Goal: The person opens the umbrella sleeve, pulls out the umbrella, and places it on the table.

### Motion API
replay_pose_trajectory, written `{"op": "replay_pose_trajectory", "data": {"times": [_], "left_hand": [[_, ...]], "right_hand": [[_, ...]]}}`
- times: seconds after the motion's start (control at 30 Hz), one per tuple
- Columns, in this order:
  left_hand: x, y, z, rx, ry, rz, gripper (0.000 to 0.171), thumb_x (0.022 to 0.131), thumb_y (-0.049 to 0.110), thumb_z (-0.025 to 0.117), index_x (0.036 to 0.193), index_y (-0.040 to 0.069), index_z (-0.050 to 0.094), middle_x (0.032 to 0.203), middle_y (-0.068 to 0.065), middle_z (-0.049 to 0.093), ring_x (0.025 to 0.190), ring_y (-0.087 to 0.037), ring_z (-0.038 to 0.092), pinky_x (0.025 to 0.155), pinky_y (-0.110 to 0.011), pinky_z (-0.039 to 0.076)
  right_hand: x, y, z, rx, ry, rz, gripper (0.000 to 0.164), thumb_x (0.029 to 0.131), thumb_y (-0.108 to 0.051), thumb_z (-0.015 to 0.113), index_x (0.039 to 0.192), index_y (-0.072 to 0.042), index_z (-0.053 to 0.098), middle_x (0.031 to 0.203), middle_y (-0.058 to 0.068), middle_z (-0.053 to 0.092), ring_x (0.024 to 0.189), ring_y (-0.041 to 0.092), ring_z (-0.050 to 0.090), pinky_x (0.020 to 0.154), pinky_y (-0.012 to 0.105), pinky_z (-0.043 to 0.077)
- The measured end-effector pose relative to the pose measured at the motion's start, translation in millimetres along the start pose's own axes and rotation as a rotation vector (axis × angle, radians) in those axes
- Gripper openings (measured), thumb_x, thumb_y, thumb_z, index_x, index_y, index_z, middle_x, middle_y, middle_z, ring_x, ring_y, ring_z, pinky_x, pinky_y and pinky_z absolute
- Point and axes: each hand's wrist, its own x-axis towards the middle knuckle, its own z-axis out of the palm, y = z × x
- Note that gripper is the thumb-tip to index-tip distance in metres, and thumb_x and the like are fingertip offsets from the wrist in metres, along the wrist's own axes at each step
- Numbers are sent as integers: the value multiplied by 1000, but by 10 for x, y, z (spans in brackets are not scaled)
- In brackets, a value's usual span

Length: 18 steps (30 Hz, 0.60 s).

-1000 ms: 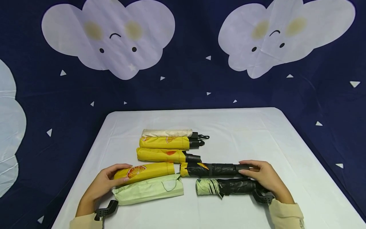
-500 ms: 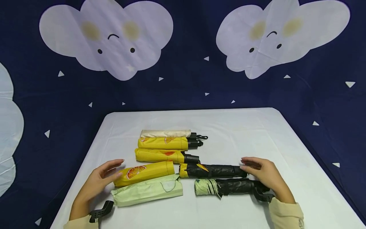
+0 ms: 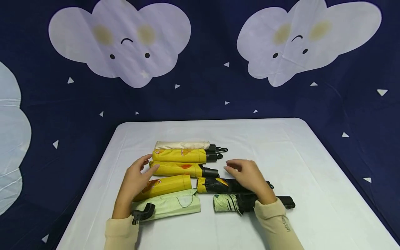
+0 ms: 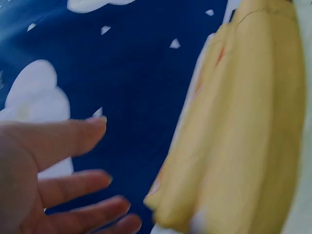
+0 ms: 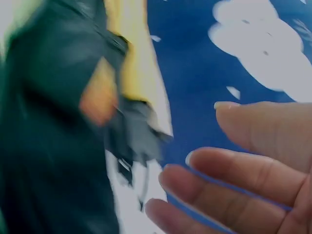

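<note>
In the head view my left hand (image 3: pixel 135 178), fingers spread, hovers at the left end of a yellow folded umbrella (image 3: pixel 175 169). My right hand (image 3: pixel 248 173) is in the air right of that umbrella's black handle (image 3: pixel 210 172), over a black folded umbrella with a yellow end (image 3: pixel 212 185). Both wrist views show relaxed fingers with nothing between them. Left of the black umbrella lies a yellow umbrella sleeve (image 3: pixel 173 185) with an orange-slice print, partly hidden by my left hand. Below it are a pale green sleeve (image 3: pixel 175 205) and a black umbrella with a green striped end (image 3: pixel 226 203).
Behind lie another yellow umbrella (image 3: pixel 178 156) and a cream umbrella (image 3: pixel 182 145), side by side, black handles to the right. All rest on a white-covered table (image 3: pixel 281 139). A dark blue cloth (image 3: pixel 206 93) with cloud prints hangs behind it.
Both hands have left the ends of the yellow sleeve and the black umbrella. They have moved inward and farther back, toward the ends of the yellow umbrella behind. The umbrellas stay in place.
</note>
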Motion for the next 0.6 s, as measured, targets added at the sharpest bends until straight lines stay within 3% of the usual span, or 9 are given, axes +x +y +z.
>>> {"op": "replay_pose_trajectory", "data": {"times": [0.23,0.4,0.6], "left_hand": [[140,-65,259,64,25,-89,74,103,44,59,159,4,32,153,-29,42,139,-47,41,112,-64,33],[157,-142,310,66,8,-91,73,103,45,59,157,1,36,147,-30,49,132,-46,49,108,-62,40],[167,-194,323,80,-22,-118,72,103,43,60,157,2,36,141,-30,54,128,-44,53,105,-60,44]], "right_hand": [[34,-120,391,-117,-54,89,38,98,-38,70,117,-6,77,109,9,76,103,30,71,90,50,56],[-10,-80,481,-88,-75,32,39,99,-38,69,121,-7,76,119,11,74,113,32,68,96,50,54],[-35,-39,559,-82,-38,-15,42,100,-37,68,124,-4,74,122,12,72,114,33,68,97,51,54]]}}
